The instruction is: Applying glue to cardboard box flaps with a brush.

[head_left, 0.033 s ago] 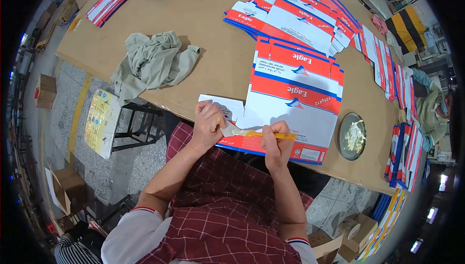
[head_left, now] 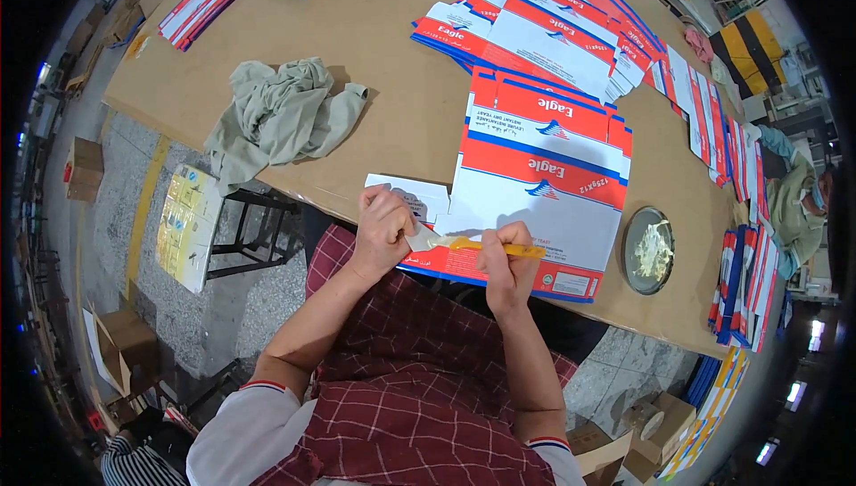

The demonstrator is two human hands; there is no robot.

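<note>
While right hand is closed around slim yellow-handled tool, left hand curls at flat red-white-blue cardboard carton; can't tell if it grips.

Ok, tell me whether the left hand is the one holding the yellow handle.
No, the right hand holds the yellow handle; the left hand is curled apart from it.

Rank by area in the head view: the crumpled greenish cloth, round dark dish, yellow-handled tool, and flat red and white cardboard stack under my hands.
Flat red and white cardboard stack
Crumpled greenish cloth
Round dark dish
Yellow-handled tool, partly covered
</note>
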